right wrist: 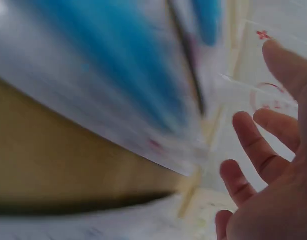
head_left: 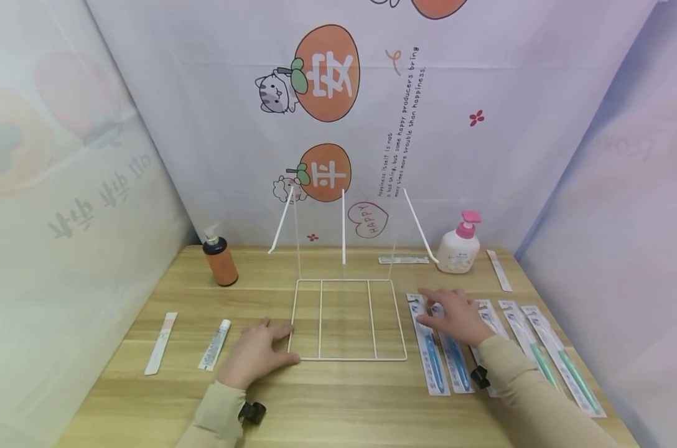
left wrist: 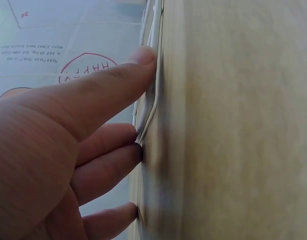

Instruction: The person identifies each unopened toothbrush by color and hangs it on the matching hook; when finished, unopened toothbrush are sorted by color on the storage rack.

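Wooden counter (head_left: 338, 398): you are pinning the white wire rack (head_left: 346, 320) steady with your flat left hand (head_left: 257, 354), while your right hand (head_left: 456, 317), fingers spread, is resting on blue packaged toothbrushes (head_left: 430, 354).

A wooden tabletop (head_left: 344, 398) carries a white wire rack (head_left: 346, 320), packaged toothbrushes (head_left: 434, 348), two tubes (head_left: 215, 345), and two pump bottles (head_left: 221, 258).

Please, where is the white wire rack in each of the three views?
Head: the white wire rack stands at table centre, the left hand at its front left corner.
Left wrist: its wire runs under the fingertips.
Right wrist: not clearly in it; blurred.
Shared landmark: the red HAPPY heart.
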The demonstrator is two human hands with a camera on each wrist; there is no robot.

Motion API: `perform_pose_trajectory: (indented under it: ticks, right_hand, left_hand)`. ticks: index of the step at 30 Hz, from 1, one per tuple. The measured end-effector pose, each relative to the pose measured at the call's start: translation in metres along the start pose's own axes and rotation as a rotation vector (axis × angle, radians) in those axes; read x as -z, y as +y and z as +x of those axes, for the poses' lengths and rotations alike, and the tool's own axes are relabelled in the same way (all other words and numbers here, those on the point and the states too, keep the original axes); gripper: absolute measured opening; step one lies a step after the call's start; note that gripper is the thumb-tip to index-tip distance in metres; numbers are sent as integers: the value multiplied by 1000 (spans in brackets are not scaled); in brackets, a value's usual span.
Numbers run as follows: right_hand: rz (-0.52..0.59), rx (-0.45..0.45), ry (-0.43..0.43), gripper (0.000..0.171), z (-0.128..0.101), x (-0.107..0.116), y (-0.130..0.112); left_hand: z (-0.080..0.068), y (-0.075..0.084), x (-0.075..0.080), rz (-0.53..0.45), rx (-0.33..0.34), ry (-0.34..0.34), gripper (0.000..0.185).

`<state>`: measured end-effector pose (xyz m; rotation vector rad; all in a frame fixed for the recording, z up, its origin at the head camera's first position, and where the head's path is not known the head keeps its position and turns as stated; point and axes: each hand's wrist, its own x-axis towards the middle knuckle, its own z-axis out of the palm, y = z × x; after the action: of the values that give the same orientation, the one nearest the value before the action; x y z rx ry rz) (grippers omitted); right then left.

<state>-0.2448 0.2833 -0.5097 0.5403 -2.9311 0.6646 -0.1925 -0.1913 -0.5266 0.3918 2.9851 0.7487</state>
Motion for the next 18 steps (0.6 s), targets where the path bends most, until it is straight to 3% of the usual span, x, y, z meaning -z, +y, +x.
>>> perform_pose_trajectory:
  ticks: [9,18]
  right_hand:
    - [-45,-104,-31,44,5,-15,6]
    - [-15,-155,-50,39,11,-19,8]
  left_hand:
    - [0,-1,-2,3,-18,11,75]
    - [1,-4,-4,-4,-14,11,76]
